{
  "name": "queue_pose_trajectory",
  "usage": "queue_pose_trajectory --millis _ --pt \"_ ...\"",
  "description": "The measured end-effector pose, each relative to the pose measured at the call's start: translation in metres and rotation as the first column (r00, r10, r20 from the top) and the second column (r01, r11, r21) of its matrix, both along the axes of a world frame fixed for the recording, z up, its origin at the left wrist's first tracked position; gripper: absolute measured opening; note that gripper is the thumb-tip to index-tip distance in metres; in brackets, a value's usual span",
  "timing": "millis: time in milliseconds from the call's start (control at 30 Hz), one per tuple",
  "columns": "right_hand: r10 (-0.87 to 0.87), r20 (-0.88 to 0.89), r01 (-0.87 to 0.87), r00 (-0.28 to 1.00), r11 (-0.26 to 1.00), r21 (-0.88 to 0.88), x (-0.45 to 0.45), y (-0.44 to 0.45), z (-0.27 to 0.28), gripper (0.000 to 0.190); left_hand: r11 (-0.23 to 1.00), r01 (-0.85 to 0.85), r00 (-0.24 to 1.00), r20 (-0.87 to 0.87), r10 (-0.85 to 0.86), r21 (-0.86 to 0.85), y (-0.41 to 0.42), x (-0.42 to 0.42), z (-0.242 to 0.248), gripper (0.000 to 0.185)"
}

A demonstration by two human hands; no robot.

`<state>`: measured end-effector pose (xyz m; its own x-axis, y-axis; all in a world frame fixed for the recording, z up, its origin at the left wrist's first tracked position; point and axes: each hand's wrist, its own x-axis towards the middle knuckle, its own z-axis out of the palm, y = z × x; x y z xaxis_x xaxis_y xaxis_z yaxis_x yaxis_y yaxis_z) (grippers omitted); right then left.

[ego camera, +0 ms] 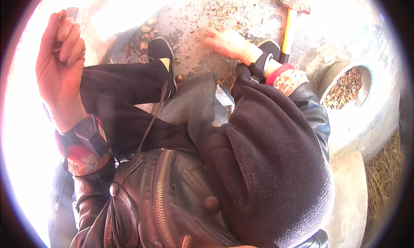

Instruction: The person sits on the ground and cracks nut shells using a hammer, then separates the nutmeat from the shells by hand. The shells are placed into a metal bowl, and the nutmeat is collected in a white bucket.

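My left hand (61, 57) is raised at the far left, palm up with its fingers curled; whether something small lies between the fingers cannot be told. Low over the littered ground, near my shoe, my right hand (228, 44) reaches out with its fingertips pointing left; what is under them is hidden. Broken shell pieces (237, 23) are scattered just beyond it. To its right lies a hammer (288, 28) with a yellow handle and a worn, reddish head. A pile of round nuts or shells (142, 40) rests beside my other shoe.
A round container (367, 92) with many shell pieces (344, 89) stands at the right. Dry straw (385, 173) lies at the lower right. My black shoes (160, 49) and dark-clothed legs frame the near ground. Glare washes out the upper left.
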<state>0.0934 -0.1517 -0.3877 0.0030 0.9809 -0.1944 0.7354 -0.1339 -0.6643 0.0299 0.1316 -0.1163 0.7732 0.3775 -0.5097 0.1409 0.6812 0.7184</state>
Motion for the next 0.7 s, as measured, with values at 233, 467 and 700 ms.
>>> queue_pose_trajectory --millis 233,467,700 --pt "-0.557 -0.505 0.491 0.659 0.827 -0.273 0.041 -0.028 -0.004 0.018 0.996 0.078 0.997 0.022 -0.079 0.05 0.0 0.0 0.001 0.019" --pt "-0.504 -0.82 0.446 -0.273 0.689 -0.572 0.058 -0.06 0.0 0.022 0.999 0.019 0.999 0.031 -0.017 -0.05 -0.001 0.0 0.001 0.019" --pt "-0.401 -0.804 0.325 -0.439 0.763 -0.559 0.053 -0.05 -0.004 0.043 0.996 0.08 0.996 0.035 -0.079 -0.026 -0.003 0.003 -0.001 0.018"
